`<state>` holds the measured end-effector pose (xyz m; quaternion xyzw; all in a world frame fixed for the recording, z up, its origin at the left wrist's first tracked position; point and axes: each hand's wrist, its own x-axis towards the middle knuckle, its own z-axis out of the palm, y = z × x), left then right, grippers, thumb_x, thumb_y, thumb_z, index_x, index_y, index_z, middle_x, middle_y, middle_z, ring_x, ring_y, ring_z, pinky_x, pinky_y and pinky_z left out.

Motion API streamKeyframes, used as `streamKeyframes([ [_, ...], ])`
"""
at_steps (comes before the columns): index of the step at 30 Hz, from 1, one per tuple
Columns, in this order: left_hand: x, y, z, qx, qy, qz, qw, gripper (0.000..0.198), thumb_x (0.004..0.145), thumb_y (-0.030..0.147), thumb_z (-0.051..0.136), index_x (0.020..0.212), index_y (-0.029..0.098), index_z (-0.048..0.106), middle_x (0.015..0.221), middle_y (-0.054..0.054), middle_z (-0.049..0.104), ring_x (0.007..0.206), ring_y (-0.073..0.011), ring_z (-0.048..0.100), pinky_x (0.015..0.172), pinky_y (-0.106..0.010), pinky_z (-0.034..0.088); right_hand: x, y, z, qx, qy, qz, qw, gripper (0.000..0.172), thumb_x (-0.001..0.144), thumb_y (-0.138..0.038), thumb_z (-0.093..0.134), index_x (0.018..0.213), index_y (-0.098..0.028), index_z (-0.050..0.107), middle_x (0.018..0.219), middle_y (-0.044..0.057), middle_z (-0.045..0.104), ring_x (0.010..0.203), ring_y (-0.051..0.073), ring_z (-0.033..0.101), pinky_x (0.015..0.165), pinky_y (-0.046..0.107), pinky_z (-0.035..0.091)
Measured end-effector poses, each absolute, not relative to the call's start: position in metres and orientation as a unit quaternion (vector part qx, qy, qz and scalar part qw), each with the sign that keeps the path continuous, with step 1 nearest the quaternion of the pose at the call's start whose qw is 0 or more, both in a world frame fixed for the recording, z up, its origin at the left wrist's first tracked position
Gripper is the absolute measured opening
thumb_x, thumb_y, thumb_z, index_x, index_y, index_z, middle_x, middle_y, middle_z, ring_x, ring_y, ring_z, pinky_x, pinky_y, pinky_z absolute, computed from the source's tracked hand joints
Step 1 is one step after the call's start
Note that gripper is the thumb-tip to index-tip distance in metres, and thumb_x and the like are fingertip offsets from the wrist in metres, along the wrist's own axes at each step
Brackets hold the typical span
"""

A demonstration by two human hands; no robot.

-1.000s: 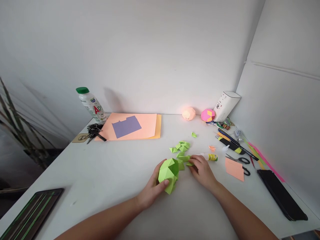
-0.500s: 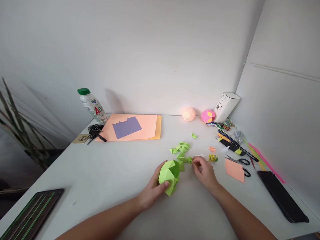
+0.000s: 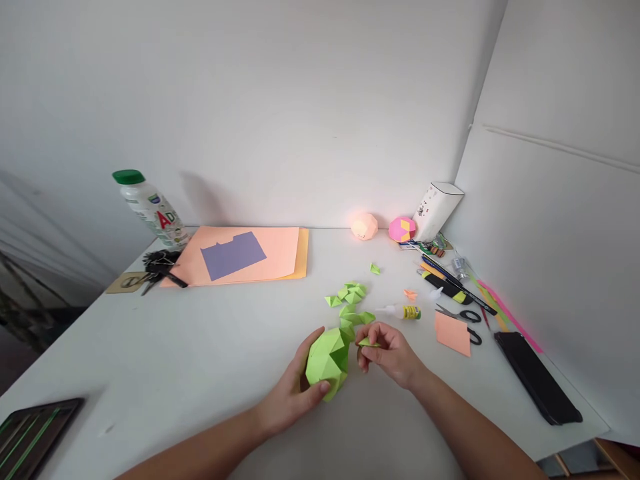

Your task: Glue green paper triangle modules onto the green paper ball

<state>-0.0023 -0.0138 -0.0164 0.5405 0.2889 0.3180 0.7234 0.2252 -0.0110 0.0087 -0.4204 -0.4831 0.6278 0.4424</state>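
Observation:
A hollow, faceted ball of green folded paper (image 3: 326, 363) rests in my left hand (image 3: 293, 390), the thumb across its front and the fingers behind it. Its open side faces right. Close to that side, my right hand (image 3: 387, 353) pinches a small green folded paper piece (image 3: 369, 343) between thumb and fingers, apart from the ball. Several loose green folded pieces (image 3: 351, 293) lie just beyond both hands. A small glue bottle (image 3: 410, 312) with a yellow label lies on its side past my right hand.
Peach paper sheets (image 3: 185, 263) with a purple piece (image 3: 233, 255) lie back left, beside keys (image 3: 163, 263) and a bottle (image 3: 155, 213). Scissors (image 3: 470, 316), peach squares (image 3: 453, 333), pens (image 3: 460, 287) and a black case (image 3: 537, 377) line the right. Two paper balls (image 3: 402, 229) stand by the wall.
My right hand has taken a green piece from the loose group and brought it left and nearer, beside the ball. The glue bottle now shows more fully. The view has turned slightly right.

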Motion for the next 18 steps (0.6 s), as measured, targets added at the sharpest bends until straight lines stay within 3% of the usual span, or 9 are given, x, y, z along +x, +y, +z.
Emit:
streamKeyframes([
  [7, 0.0, -0.016, -0.018, 0.651, 0.26, 0.334, 0.63, 0.069, 0.09, 0.038, 0.048, 0.146, 0.024, 0.011, 0.148, -0.012, 0.027, 0.136, -0.0314, 0.026, 0.113, -0.048, 0.018, 0.221, -0.014, 0.011, -0.396, -0.461, 0.666, 0.432, 0.028, 0.072, -0.033, 0.074, 0.071, -0.019, 0.049, 0.09, 0.002, 0.06, 0.07, 0.016, 0.066, 0.061, 0.032, 0.053],
  [11, -0.005, -0.014, -0.023, 0.66, 0.296, 0.36, 0.59, 0.061, 0.092, 0.035, 0.042, 0.146, 0.026, 0.017, 0.155, -0.005, 0.013, 0.142, -0.0295, 0.007, 0.116, -0.046, 0.007, 0.223, -0.015, 0.009, -0.401, -0.462, 0.659, 0.438, 0.027, 0.07, -0.031, 0.076, 0.068, -0.018, 0.053, 0.095, 0.002, 0.06, 0.058, 0.009, 0.059, 0.056, 0.028, 0.048],
  [14, -0.007, -0.013, -0.027, 0.631, 0.315, 0.391, 0.591, 0.056, 0.092, 0.035, 0.038, 0.145, 0.025, 0.023, 0.155, -0.003, 0.017, 0.143, -0.0274, 0.01, 0.117, -0.042, 0.008, 0.224, -0.014, 0.009, -0.407, -0.46, 0.653, 0.443, 0.025, 0.069, -0.03, 0.077, 0.064, -0.018, 0.055, 0.096, 0.002, 0.06, 0.048, 0.004, 0.047, 0.053, 0.026, 0.043],
  [18, -0.006, -0.01, -0.029, 0.558, 0.367, 0.42, 0.614, 0.053, 0.092, 0.033, 0.034, 0.143, 0.023, 0.028, 0.153, -0.003, 0.025, 0.14, -0.0269, 0.021, 0.116, -0.04, 0.016, 0.226, -0.013, 0.01, -0.409, -0.46, 0.656, 0.437, 0.022, 0.067, -0.029, 0.077, 0.061, -0.018, 0.06, 0.094, 0.001, 0.06, 0.046, 0.003, 0.041, 0.053, 0.027, 0.04],
])
